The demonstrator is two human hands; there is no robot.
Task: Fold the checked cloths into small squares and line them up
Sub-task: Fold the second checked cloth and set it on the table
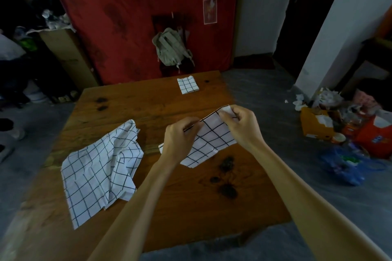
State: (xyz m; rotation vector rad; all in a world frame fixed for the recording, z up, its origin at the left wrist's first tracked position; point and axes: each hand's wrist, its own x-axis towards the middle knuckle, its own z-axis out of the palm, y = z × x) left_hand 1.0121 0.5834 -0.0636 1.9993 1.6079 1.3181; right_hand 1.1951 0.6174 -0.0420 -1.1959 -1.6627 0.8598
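A partly folded white cloth with a black check (212, 140) is lifted over the middle of the wooden table (148, 104). My left hand (180, 137) pinches its folded upper edge at the left. My right hand (241, 125) pinches the same edge at the far right corner. A loose, crumpled checked cloth (101, 167) lies flat on the table's left side. One cloth folded into a small square (188, 85) sits near the table's far edge.
Dark stains (227, 178) mark the table in front of me. A chair with a pale backpack (171, 46) stands beyond the far edge against a red hanging. Boxes and rubbish (339, 127) litter the floor at right; a cardboard box (67, 53) stands at left.
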